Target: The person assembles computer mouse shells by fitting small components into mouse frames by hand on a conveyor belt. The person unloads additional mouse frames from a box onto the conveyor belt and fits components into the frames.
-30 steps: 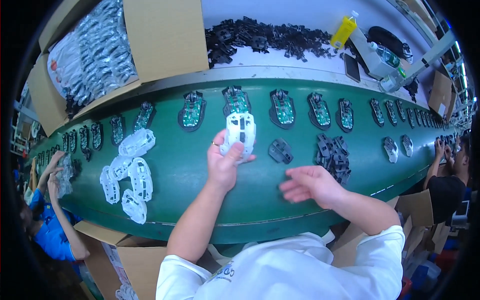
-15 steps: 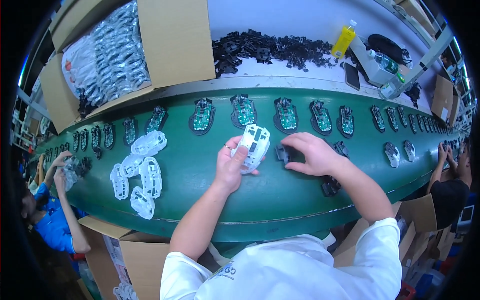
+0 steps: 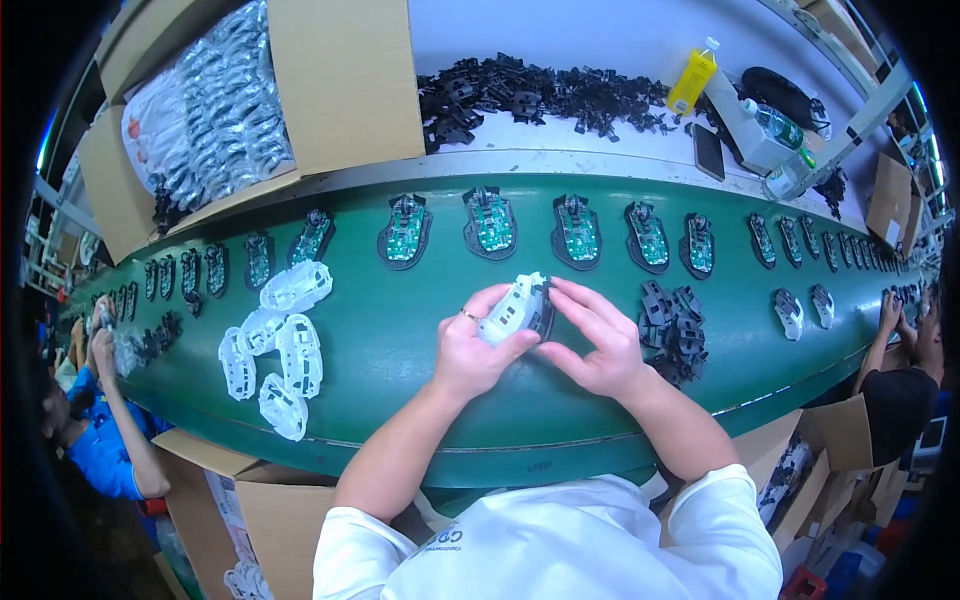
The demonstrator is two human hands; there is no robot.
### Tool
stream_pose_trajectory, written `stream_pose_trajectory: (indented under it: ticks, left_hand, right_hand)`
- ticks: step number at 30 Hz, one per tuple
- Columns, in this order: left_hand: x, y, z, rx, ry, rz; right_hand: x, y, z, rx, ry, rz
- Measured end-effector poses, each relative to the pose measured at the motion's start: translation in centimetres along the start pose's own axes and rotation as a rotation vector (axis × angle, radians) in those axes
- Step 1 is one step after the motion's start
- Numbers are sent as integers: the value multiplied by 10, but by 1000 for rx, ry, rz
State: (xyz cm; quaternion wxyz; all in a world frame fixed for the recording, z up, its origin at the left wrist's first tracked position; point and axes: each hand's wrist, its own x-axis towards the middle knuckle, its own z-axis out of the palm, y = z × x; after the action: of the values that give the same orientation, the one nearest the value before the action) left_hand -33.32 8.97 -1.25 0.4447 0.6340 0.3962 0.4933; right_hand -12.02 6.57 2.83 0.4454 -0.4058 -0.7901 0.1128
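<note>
Over the green work surface [image 3: 400, 400], my left hand [image 3: 468, 350] grips a white plastic mouse shell [image 3: 508, 312], tilted on its side. My right hand [image 3: 605, 348] has thumb and fingers closed on a dark plastic piece [image 3: 544, 314] lying against the shell's right side. Whether the two are joined cannot be seen. A pile of dark plastic pieces [image 3: 675, 335] lies just beyond my right hand. Several loose white shells [image 3: 301, 355] lie to the left. Beyond my hands runs a row of mouse bases with green circuit boards [image 3: 490, 222].
A cardboard box [image 3: 345, 80] of wrapped parts stands at the back left. The shelf behind holds a heap of small black parts [image 3: 520, 95], a yellow bottle [image 3: 692, 80] and a phone [image 3: 708, 152]. Co-workers sit at left [image 3: 110, 440] and right [image 3: 900, 380]. Open boxes [image 3: 285, 520] stand below the edge.
My right hand has brought a dark piece leftward from beside the pile to the white shell. My left hand has turned the shell onto its side and moved it slightly right and nearer.
</note>
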Motion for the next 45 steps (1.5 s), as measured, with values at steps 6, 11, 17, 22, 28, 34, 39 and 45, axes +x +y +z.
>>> stream_pose_trajectory:
  ticks: [6,11,17,22,28,34,39,45]
  left_hand:
    - [-2,8,-2,-28,18,-9]
    - [0,8,-6,135,-32,203]
    - [0,12,-14,50,-179,115]
    - [-1,22,-13,46,-247,98]
    - [-1,29,-15,100,-260,33]
    - [3,28,-11,359,-145,130]
    - [4,18,-9,193,-93,-109]
    - [4,7,-13,-15,-100,-326]
  right_hand:
    - [-1,-8,0,-33,48,3]
    - [-5,-5,5,-30,-12,65]
    - [-5,-11,2,73,-43,235]
    - [-12,-6,10,645,-176,598]
    - [-14,-5,15,736,-187,682]
    - [-12,-14,23,208,-85,396]
    - [-14,-12,16,339,-166,467]
    - [-20,-5,27,1027,-252,864]
